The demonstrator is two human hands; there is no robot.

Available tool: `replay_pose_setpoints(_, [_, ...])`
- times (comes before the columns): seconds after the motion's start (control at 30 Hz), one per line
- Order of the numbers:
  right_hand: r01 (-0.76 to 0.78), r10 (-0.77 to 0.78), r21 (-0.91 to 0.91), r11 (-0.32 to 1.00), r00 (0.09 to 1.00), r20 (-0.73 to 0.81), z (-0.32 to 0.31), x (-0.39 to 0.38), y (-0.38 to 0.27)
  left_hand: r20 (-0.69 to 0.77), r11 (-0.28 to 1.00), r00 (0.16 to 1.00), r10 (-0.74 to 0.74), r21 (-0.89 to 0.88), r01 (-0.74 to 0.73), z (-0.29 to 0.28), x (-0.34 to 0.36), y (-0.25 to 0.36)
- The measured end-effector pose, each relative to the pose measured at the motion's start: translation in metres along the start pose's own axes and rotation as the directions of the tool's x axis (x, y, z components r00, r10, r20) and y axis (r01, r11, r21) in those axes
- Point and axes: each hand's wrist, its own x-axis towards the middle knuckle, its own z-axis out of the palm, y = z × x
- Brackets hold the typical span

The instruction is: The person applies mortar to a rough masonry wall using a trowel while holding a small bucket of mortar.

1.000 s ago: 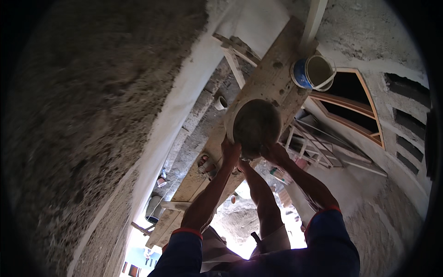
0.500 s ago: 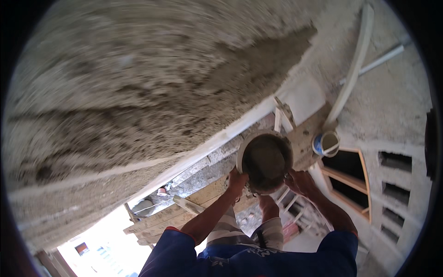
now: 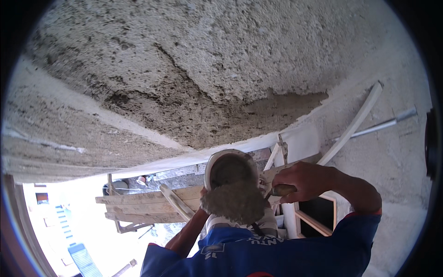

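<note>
Left hand [image 3: 203,194]: holds the pale, round, grey-stained bucket [image 3: 208,171] at its near left side; most of the fingers are hidden behind mortar, so their exact placing cannot be told. Bucket is in front of the torso, mouth facing the head, with dark grey mix visible inside.

Right hand [image 3: 305,181]: closed around the brown wooden handle [image 3: 284,189] of a hand tool, to the right of the bucket; elbow bent out to the side. A large, rough lump of wet grey mortar [image 3: 237,201] sits at the tool's working end, overlapping the near rim of the bucket; blade hidden under it.

Clothing: dark blue shirt [image 3: 295,256] with red-edged sleeves.

Surroundings: long, pale wooden planks [image 3: 147,199] run below and to the left of the bucket. Ahead, a rough grey plaster wall [image 3: 258,51] bears a darker patch [image 3: 288,111] along its lower part. At right, 1 pale, curved-looking bar [image 3: 354,122] leans near 1 thin grey pipe [image 3: 383,125]; below them, a light wooden frame [image 3: 314,221] around a black opening.
</note>
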Motion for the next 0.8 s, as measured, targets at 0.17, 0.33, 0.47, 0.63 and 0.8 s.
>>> replay_pose_setpoints(0.17, [-0.126, 0.118, 0.015, 0.992, 0.959, 0.257, -0.056, 0.026, 0.027, -0.315, 0.974, 0.947, -0.056, 0.190, 0.120, -0.018, -0.023, -0.040])
replay_pose_setpoints(0.33, [-0.218, 0.163, -0.084, 0.972, 0.889, -0.428, -0.168, 0.009, 0.030, -0.436, 0.998, 0.898, -0.062, -0.015, 0.061, 0.006, -0.039, -0.073])
replay_pose_setpoints(0.47, [-0.030, -0.073, -0.158, 0.987, 0.793, -0.604, -0.223, -0.080, 0.035, -0.339, 0.992, 0.941, 0.009, -0.117, -0.051, 0.030, -0.035, -0.095])
replay_pose_setpoints(0.63, [0.001, -0.039, -0.183, 0.983, 0.979, -0.202, -0.145, -0.053, 0.085, -0.159, 0.978, 0.985, -0.067, -0.204, 0.034, 0.039, -0.028, -0.098])
replay_pose_setpoints(0.8, [-0.088, 0.063, -0.722, 0.687, 0.996, -0.062, -0.044, -0.011, 0.103, -0.366, 1.000, 0.930, 0.017, -0.018, -0.026, 0.107, -0.048, -0.063])
